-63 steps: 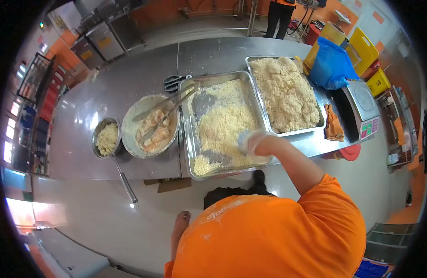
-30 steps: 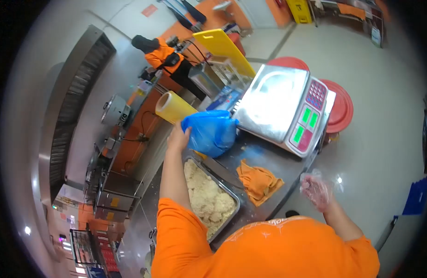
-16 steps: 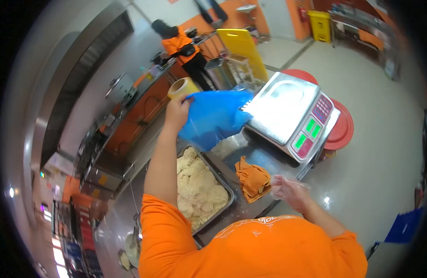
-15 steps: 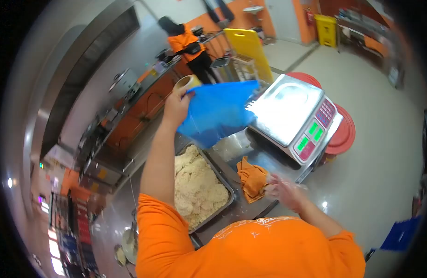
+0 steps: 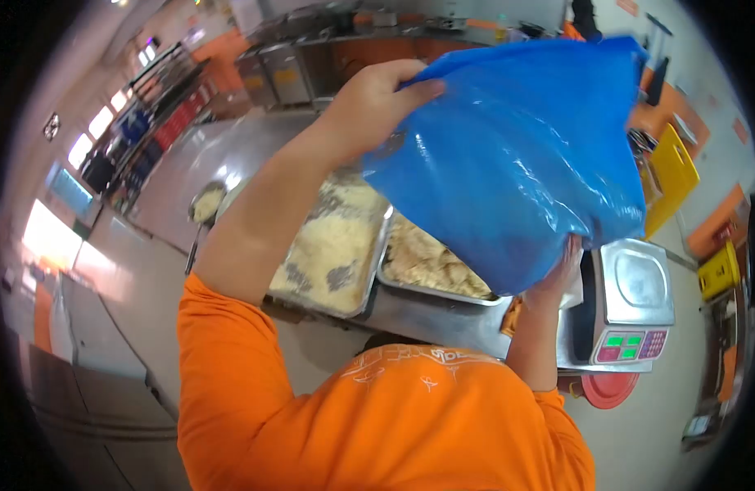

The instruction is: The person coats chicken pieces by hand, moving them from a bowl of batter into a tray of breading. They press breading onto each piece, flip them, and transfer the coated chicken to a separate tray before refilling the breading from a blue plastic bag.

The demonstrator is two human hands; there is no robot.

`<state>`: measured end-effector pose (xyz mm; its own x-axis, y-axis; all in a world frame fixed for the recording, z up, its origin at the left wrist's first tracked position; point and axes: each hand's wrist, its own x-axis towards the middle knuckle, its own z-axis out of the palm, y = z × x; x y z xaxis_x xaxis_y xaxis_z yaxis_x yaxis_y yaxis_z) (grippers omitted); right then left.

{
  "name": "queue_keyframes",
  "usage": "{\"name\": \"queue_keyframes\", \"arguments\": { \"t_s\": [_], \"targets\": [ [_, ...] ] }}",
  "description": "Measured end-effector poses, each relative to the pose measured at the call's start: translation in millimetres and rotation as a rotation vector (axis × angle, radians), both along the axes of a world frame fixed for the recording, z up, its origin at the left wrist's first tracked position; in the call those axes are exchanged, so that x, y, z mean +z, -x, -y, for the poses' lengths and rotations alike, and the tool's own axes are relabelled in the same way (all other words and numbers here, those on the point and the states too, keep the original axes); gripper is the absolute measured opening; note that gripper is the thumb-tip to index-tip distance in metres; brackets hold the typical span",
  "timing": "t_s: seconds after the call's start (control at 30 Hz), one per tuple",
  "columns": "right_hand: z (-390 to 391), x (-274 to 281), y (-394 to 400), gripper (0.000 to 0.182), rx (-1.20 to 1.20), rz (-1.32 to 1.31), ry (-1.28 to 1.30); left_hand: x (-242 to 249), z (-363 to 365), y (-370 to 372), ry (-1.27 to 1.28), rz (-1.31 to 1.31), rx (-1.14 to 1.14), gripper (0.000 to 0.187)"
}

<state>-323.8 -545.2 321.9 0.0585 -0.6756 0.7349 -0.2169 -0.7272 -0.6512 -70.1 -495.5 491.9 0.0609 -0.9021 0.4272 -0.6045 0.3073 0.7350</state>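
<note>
A large blue plastic bag (image 5: 517,147) hangs spread out in front of me, above the trays. My left hand (image 5: 382,102) is closed on its upper left edge. Lower down, my right hand (image 5: 562,274) is against the bag's bottom edge, its fingers partly hidden by the plastic; it appears to wear a clear glove. Below the bag lies a metal tray (image 5: 384,266) with chunky, crumb-coated pieces (image 5: 431,266), partly covered from view. Left of it, another tray holds pale yellow flour-like powder (image 5: 336,237). An orange cloth (image 5: 513,317) shows beside my right forearm.
A digital scale (image 5: 635,295) stands on the steel table at the right, with a red lid (image 5: 609,390) below it. A strainer (image 5: 205,204) rests at the left. A yellow board (image 5: 671,180) and yellow bin (image 5: 719,270) are farther right.
The view has swung left, bringing the powder tray into sight. The blue bag is now spread wider and higher. My right hand has risen from near the orange cloth to the bag.
</note>
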Motion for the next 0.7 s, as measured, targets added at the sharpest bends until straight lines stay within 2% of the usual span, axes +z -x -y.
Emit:
{"name": "queue_keyframes", "arguments": {
  "t_s": [0.03, 0.1, 0.2, 0.23, 0.33, 0.5, 0.6, 0.67, 0.7],
  "targets": [
    [-1.2, 1.7, -11.5, 0.039, -0.249, -0.292, 0.275, -12.0, -14.1, -23.9, -0.035, -0.041, 0.015, 0.029],
    [16.1, -13.4, -38.9, 0.033, -0.201, -0.231, 0.466, -48.0, -36.0, -71.7, -0.086, -0.118, 0.041, 0.030],
    [-6.5, 17.5, -102.1, 0.031, 0.325, 0.421, -0.354, -104.7, -68.0, -120.9, -0.152, -0.232, 0.042, 0.030],
    [-12.6, 29.1, -114.9, 0.028, 0.293, 0.424, -0.422, -121.6, -75.3, -132.9, -0.178, -0.308, 0.054, 0.029],
    [6.4, 37.8, -142.9, 0.041, 0.294, 0.163, -0.468, -160.5, -89.5, -160.5, -0.234, -0.536, 0.092, 0.028],
    [-7.9, 53.2, -198.9, 0.040, 0.414, 0.193, -0.397, -190.9, -110.0, -188.7, -0.289, -0.855, 0.192, 0.031],
    [-25.1, 53.3, -212.2, 0.038, 0.392, 0.189, -0.358, -199.1, -114.9, -204.4, -0.341, -0.847, 0.220, 0.032],
    [-30.0, 48.4, -214.2, 0.038, 0.316, 0.096, -0.278, -216.8, -105.3, -221.7, -0.310, -0.798, 0.130, 0.031],
    [-18.9, 32.5, -212.3, 0.036, 0.291, 0.133, -0.194, -221.8, -99.7, -229.2, -0.292, -0.775, 0.088, 0.031]
  ]
}}
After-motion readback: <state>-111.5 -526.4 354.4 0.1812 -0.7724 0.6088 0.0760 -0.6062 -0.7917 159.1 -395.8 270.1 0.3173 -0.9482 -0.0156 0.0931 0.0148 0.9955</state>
